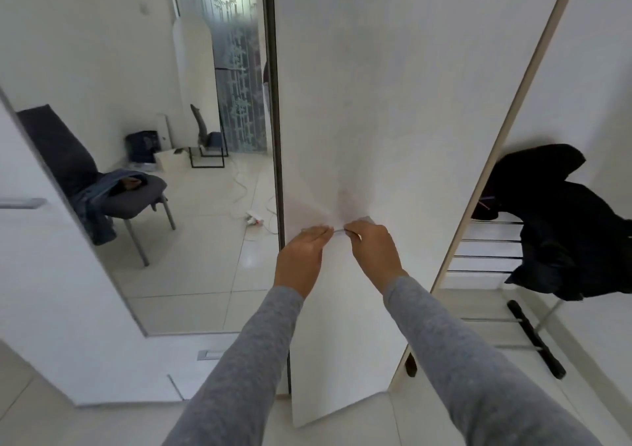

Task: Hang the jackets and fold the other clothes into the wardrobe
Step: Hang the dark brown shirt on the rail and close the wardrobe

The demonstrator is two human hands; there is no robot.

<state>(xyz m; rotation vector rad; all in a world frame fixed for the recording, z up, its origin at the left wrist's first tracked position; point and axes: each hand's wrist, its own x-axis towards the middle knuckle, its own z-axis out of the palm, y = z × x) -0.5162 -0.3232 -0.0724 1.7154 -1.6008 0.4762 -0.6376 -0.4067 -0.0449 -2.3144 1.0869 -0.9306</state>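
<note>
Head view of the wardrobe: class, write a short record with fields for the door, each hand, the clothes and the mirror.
door: white flat wardrobe door, with a slim silver metal handle
left hand: grips the handle's left end
right hand: grips its right end
clothes inside: black garment draped over chrome wire rails
mirror: tall mirror panel reflects a grey chair with blue denim clothing on it

White walls (85, 52), glossy pale floor tiles (205, 274), grey chair (136, 201), frosted bamboo-patterned glass panel (236, 69)
</note>
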